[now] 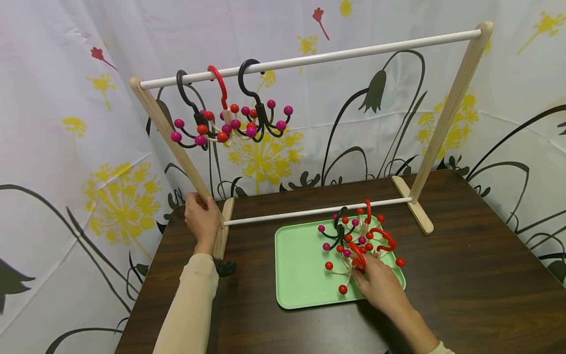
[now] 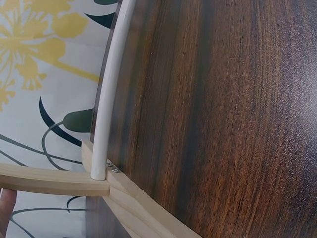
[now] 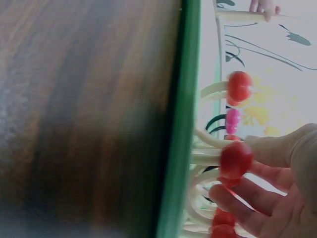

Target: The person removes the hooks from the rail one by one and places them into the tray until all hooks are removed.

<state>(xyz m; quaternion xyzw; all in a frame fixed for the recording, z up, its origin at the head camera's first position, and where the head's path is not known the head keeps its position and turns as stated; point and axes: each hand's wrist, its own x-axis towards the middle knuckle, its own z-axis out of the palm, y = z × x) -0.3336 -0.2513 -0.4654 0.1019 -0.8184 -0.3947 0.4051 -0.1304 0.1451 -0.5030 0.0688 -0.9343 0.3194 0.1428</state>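
Note:
My left hand [image 1: 201,216] grips the slanted left post [image 1: 177,147] of a wooden rack, just above its foot [image 1: 223,228]. In the left wrist view only a fingertip shows beside the post [image 2: 49,181], where the white lower rod [image 2: 106,99] meets it. My right hand [image 1: 369,275] reaches into a pile of ball-tipped hangers [image 1: 358,241] on a green tray [image 1: 296,265]. It holds a cream hanger with red balls [image 3: 236,159], thumb and fingers [image 3: 233,198] curled around its arms. Three hangers [image 1: 230,123] hang from the top rod [image 1: 309,59] at its left end.
The rack stands across the back of a dark wooden table [image 1: 477,285], its right foot [image 1: 415,206] behind the tray. A flower-printed cloth [image 1: 66,172] hangs behind and to the left. A small black object [image 1: 226,268] lies by my left forearm.

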